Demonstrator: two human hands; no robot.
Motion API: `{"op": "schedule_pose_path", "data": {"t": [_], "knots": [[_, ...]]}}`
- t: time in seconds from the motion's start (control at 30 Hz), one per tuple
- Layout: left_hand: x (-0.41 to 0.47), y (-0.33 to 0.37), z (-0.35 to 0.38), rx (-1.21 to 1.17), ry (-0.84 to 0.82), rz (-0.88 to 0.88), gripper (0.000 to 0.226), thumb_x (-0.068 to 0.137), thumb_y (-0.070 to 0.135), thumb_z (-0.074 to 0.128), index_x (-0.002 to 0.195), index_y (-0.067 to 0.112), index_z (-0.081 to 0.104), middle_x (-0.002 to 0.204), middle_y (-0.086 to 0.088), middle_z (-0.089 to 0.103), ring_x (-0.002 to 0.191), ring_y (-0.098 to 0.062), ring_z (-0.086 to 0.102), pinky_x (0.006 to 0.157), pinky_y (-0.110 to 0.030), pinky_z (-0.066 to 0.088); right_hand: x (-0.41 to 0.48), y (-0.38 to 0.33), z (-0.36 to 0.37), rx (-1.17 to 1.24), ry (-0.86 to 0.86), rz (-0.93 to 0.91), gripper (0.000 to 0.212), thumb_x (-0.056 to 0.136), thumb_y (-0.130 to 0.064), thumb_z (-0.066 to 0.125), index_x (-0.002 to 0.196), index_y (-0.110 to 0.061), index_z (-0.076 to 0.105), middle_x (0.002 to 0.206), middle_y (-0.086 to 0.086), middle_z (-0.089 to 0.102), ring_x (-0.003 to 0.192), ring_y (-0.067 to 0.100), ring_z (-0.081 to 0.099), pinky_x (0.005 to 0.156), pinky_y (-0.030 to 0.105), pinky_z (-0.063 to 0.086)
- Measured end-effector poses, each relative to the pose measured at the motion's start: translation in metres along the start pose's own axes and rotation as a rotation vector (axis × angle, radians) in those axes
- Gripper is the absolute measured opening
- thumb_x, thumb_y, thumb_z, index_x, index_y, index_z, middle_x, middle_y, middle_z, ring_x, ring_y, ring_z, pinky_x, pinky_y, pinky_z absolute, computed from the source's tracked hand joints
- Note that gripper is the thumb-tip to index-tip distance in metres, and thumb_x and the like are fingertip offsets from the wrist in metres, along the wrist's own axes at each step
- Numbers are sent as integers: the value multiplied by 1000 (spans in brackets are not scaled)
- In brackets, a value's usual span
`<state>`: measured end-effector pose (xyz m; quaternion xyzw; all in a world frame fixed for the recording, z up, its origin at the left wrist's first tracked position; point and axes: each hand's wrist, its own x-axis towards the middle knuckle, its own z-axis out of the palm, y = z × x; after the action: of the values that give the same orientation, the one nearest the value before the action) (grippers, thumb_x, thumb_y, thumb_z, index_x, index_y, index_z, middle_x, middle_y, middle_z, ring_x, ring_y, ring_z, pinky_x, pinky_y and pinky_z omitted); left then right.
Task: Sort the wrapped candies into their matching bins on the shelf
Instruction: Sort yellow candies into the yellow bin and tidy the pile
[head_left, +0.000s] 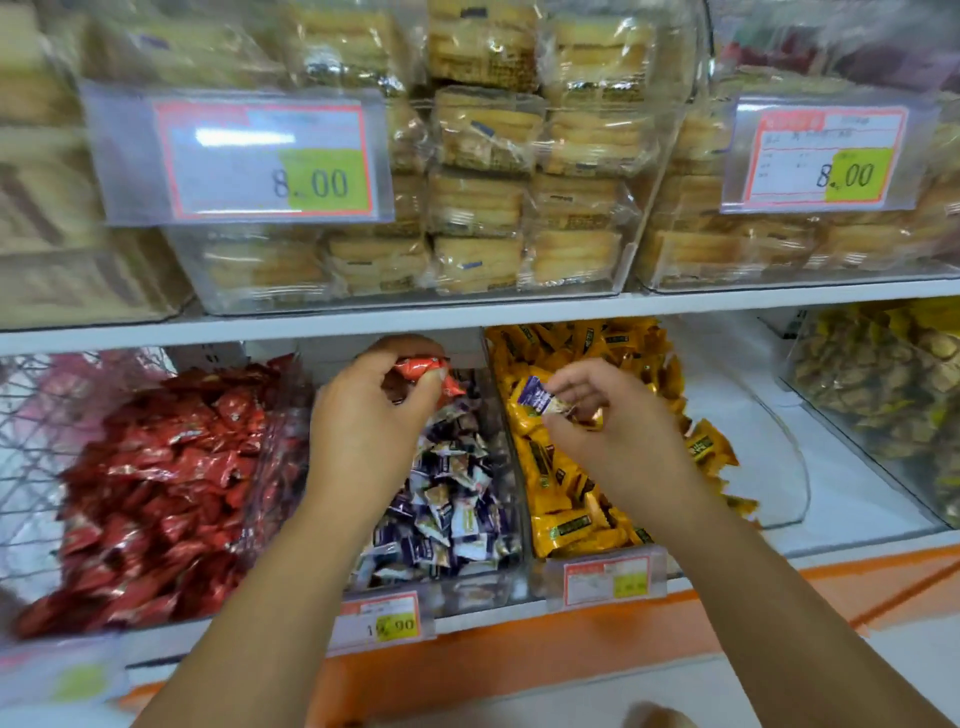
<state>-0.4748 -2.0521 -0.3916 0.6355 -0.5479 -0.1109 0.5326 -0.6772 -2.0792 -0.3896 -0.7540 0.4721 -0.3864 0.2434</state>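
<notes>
The left hand (371, 410) is hovering over the back of the middle bin (467, 592). Its grip is closing around a couple of red-wrapped candies (422, 368), pinching them between thumb and fingertips. These look like strays being lifted out of the purple-and-white pile, and they probably belong in the red bin (283, 431) just to the left.

The right hand (597, 421) is working over the yellow bin (797, 457). Its grip is pinching a purple-and-white candy (540, 397) that does not match the yellow wrappers beneath it, so it is likely heading to the middle bin beside it. Something gold-coloured may also be sitting in those fingers, but it is too blurred to tell.

Both hands are holding their candies clear of the piles, which is keeping the odd ones apart from the sorted stock.

Above the white shelf (519, 312), clear bins are holding stacked biscuit packs (478, 202). Two price tags are showing there, a left one (270, 161) and a right one (821, 161), both reading "8.00". A lower tag (384, 623) under the middle bin is ending in ".90", with its first digits unclear. The tag (605, 577) under the yellow bin is too blurred to read, and so is the wrapper print.
</notes>
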Motion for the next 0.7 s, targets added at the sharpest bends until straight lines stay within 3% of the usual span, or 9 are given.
{"op": "schedule_pose_path", "data": {"t": [0.1,0.2,0.27,0.37,0.43,0.47,0.57,0.7], "knots": [[5,-22,-44,83,93,-47,4,85,27,69,81,28,67,63,8,66,57,-13,62,57,-33,51,6,-18,37,-53,-72,-62,24,86,-24,68,93,-42,54,89,-24,50,88,0,42,71,9,33],[5,-48,-90,177,191,-97,17,84,24,70,70,21,61,54,7,57,48,-4,50,50,-23,39,13,-24,58,-138,-81,-63,20,88,-33,65,108,-36,62,96,-24,48,105,5,36,80,18,29],[4,-60,-118,201,225,-129,11,84,21,69,76,23,62,50,8,54,45,-2,49,45,-12,32,15,-24,63,-105,-32,-34,18,91,-30,61,108,-36,62,95,-22,49,104,8,39,81,23,30],[9,-79,-147,176,249,-170,8,84,16,70,88,23,68,43,11,54,43,0,50,41,-11,33,12,-22,63,-54,65,-11,15,92,-23,60,99,-36,63,87,-24,50,94,12,46,78,28,36],[13,-95,-157,188,210,-197,12,82,16,71,92,23,70,55,18,63,52,2,55,47,-8,36,9,-22,62,-53,95,-6,15,91,-22,61,96,-37,63,86,-23,53,90,15,50,73,29,38],[14,-102,-160,222,150,-208,15,81,19,73,95,24,71,71,17,68,63,2,59,55,-7,39,6,-23,62,-45,95,3,15,91,-22,60,96,-36,63,87,-23,53,89,14,51,70,25,38],[10,-113,-163,274,-45,-249,27,80,22,76,105,29,70,104,18,61,97,-5,57,73,-5,35,1,-22,56,-52,88,51,13,92,-22,60,97,-33,65,90,-21,55,88,12,51,66,15,34],[9,-107,-160,279,-28,-178,32,80,30,75,111,32,69,118,10,63,110,-8,57,95,-22,41,-3,-17,33,-85,127,66,16,95,-23,55,98,-35,64,99,-6,62,76,5,53,57,18,35]]}}
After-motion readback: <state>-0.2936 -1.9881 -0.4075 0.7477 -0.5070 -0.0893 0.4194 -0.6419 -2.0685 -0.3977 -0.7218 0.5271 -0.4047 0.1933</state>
